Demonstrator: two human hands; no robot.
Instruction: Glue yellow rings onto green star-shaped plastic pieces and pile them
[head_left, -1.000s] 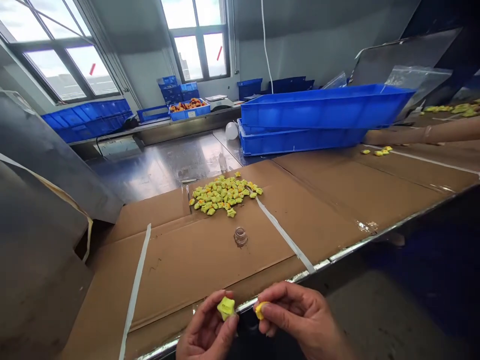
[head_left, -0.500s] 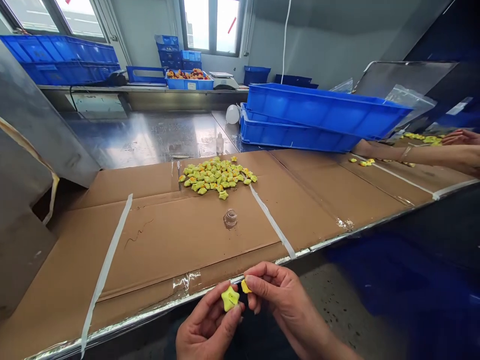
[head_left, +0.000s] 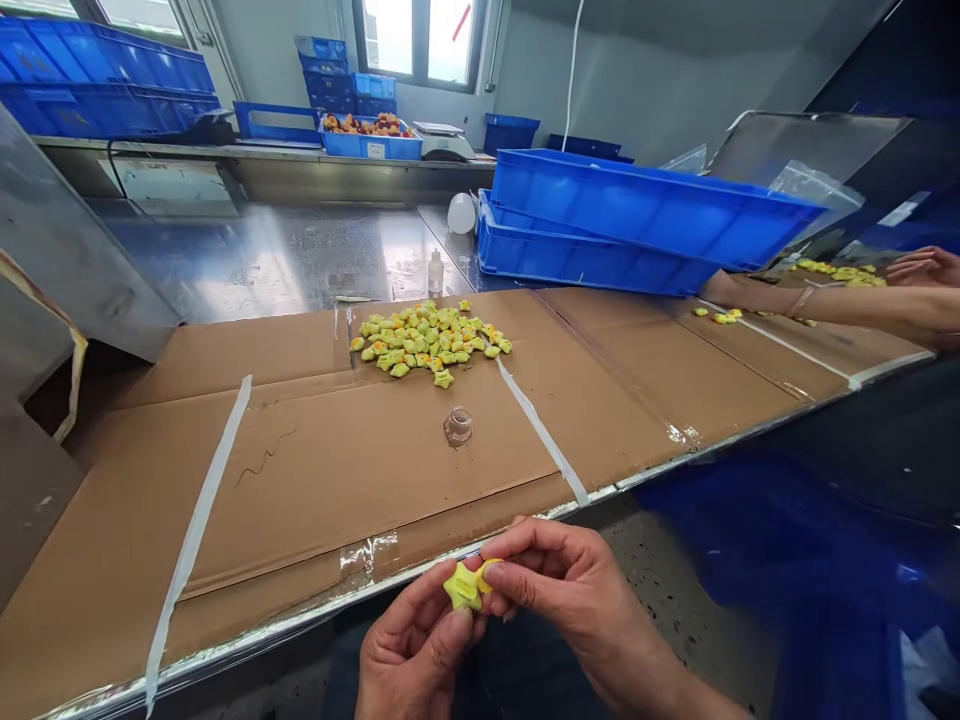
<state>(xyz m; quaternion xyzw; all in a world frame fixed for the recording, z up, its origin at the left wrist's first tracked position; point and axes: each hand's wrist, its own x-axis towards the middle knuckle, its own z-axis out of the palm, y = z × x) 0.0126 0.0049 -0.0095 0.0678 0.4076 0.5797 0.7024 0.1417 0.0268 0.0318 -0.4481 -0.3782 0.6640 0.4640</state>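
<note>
Between the thumb and fingers of my left hand point(head_left: 420, 635) is a small yellow-green star-shaped piece point(head_left: 463, 588) with a slot-like mark on its face. My right hand point(head_left: 559, 580) pinches a smaller orange-yellow piece point(head_left: 487, 575) against the star's right side; fingertips hide most of it. Both hands are in front of the table edge. Beyond them, on the cardboard point(head_left: 352, 440), stands a small clear round cup point(head_left: 457, 427). A pile of similar yellow-green stars point(head_left: 420, 338), some with orange bits, lies farther back.
A small clear bottle point(head_left: 436, 273) stands behind the pile. Stacked blue crates point(head_left: 600, 235) sit at the back right, where another person's arm point(head_left: 862, 305) reaches in. More yellow pieces point(head_left: 836, 272) lie there. A metal panel point(head_left: 90, 240) rises at the left.
My right hand has brought the orange-yellow piece leftward until it meets the star in my left hand. The view has shifted slightly.
</note>
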